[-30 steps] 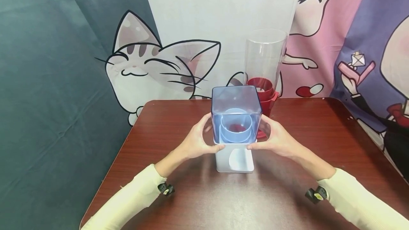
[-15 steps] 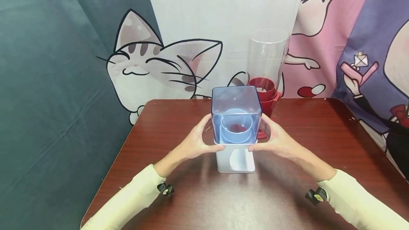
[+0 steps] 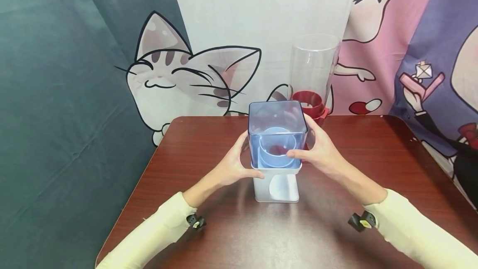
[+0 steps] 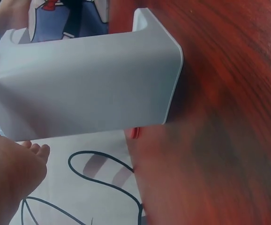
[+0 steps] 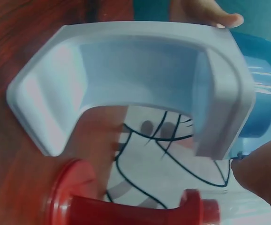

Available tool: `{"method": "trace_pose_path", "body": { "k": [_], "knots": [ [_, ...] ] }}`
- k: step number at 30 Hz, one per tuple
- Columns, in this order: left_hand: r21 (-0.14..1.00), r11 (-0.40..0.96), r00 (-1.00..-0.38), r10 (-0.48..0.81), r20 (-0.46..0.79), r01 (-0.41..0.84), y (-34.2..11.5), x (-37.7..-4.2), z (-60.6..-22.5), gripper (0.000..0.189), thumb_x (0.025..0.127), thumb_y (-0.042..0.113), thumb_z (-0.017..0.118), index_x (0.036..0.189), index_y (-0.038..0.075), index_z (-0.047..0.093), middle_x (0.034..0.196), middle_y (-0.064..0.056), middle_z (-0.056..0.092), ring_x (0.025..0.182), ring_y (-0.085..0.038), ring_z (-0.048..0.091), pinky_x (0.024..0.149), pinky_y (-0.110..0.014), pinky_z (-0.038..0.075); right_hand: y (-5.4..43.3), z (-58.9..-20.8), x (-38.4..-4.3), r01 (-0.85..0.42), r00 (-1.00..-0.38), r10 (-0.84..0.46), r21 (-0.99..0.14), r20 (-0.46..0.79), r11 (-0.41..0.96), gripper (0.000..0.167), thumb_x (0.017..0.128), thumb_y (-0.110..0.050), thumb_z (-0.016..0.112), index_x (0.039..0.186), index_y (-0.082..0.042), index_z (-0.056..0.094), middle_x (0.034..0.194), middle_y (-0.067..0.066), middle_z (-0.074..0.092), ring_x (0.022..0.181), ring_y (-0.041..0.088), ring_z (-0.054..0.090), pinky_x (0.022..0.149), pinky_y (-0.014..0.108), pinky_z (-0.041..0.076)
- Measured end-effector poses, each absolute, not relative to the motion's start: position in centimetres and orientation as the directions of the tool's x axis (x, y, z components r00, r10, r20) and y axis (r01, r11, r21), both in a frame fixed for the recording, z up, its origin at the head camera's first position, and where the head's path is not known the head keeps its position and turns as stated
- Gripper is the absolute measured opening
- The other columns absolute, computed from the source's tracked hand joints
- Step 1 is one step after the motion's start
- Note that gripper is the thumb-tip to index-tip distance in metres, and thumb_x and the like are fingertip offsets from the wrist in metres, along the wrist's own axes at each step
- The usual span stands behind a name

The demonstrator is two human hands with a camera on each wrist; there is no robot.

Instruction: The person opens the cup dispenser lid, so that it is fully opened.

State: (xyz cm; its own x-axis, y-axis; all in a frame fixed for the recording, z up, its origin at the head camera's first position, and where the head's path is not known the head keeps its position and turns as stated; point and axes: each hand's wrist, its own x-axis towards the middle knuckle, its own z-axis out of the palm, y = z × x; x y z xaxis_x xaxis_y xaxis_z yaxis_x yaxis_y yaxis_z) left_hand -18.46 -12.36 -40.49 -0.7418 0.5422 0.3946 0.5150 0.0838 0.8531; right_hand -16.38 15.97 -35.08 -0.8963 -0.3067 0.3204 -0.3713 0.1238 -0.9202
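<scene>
A dispenser with a see-through blue, box-shaped top (image 3: 276, 119) and a white stand (image 3: 276, 186) is upright on the table in the head view. Through the blue wall shows a round ring (image 3: 276, 159). My left hand (image 3: 232, 166) grips the left side, thumb along the front of the white rim and fingers round behind. On the other side my right hand (image 3: 324, 146) holds the blue top, thumb across its front face, higher than the left thumb. Both wrist views show the white stand's C-shaped body (image 4: 88, 84) close up; its foot is at the tabletop.
Right behind the dispenser stands a red holder (image 3: 309, 102) with a tall clear cylinder (image 3: 313, 67) on it. Its red base (image 5: 126, 211) appears close to the stand in the right wrist view. A printed cloth (image 3: 269, 32) hangs behind the brown table (image 3: 179, 235).
My right hand has slid up from the white rim, its thumb now across the blue front face. The left hand and the dispenser stay about where they were.
</scene>
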Motion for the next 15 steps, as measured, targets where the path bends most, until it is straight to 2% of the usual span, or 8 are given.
{"method": "trace_pose_path", "body": {
  "k": [1, 3, 7, 9, 15],
  "knots": [
    [0.852, 0.091, -0.747, 0.536, 0.394, 0.515, -12.3, -18.4, -40.5, 0.123, 0.073, 0.049, 0.098, 0.167, 0.021, 0.025, 0.16, -0.003, 0.048, 0.15, -0.021, 0.042, 0.127, -0.051, 0.031, 15.9, -34.7, -16.3, -0.367, -0.9, -0.298, -0.921, 0.318, 0.127, 0.096, 0.084, -0.003, 0.086, 0.164, -0.017, 0.036, 0.146, 0.008, 0.055, 0.129, 0.026, 0.054, 0.101, 0.024, 0.055],
    [0.854, 0.101, -0.758, 0.523, 0.39, 0.509, -12.1, -18.2, -40.6, 0.119, 0.074, 0.046, 0.099, 0.166, 0.021, 0.028, 0.156, -0.002, 0.051, 0.147, -0.021, 0.046, 0.126, -0.051, 0.033, 15.7, -33.9, -16.3, -0.373, -0.903, -0.282, -0.917, 0.324, 0.141, 0.096, 0.084, -0.003, 0.085, 0.165, -0.017, 0.036, 0.145, 0.008, 0.055, 0.128, 0.025, 0.054, 0.099, 0.022, 0.055],
    [0.864, 0.118, -0.782, 0.498, 0.375, 0.49, -11.7, -18.0, -40.8, 0.111, 0.073, 0.018, 0.1, 0.162, 0.018, 0.034, 0.149, -0.001, 0.057, 0.141, -0.02, 0.051, 0.124, -0.047, 0.037, 15.5, -32.5, -16.3, -0.392, -0.896, -0.28, -0.911, 0.346, 0.127, 0.095, 0.084, -0.001, 0.084, 0.165, -0.018, 0.037, 0.144, 0.007, 0.054, 0.125, 0.028, 0.055, 0.096, 0.023, 0.057],
    [0.866, 0.127, -0.79, 0.488, 0.37, 0.484, -11.6, -17.9, -40.9, 0.108, 0.073, 0.009, 0.098, 0.161, 0.017, 0.035, 0.147, -0.002, 0.058, 0.138, -0.019, 0.053, 0.123, -0.046, 0.038, 15.4, -31.9, -16.4, -0.4, -0.892, -0.286, -0.906, 0.35, 0.136, 0.093, 0.084, -0.002, 0.083, 0.165, -0.02, 0.038, 0.144, 0.006, 0.054, 0.122, 0.029, 0.056, 0.094, 0.025, 0.059],
    [0.869, 0.148, -0.806, 0.471, 0.357, 0.472, -11.3, -17.8, -41.0, 0.106, 0.074, 0.009, 0.097, 0.16, 0.017, 0.036, 0.144, 0.0, 0.059, 0.136, -0.018, 0.055, 0.123, -0.044, 0.039, 15.3, -30.6, -16.5, -0.398, -0.885, -0.319, -0.906, 0.337, 0.146, 0.088, 0.086, -0.007, 0.085, 0.162, -0.022, 0.042, 0.145, 0.004, 0.055, 0.119, 0.03, 0.059, 0.093, 0.028, 0.06]
  ]
}}
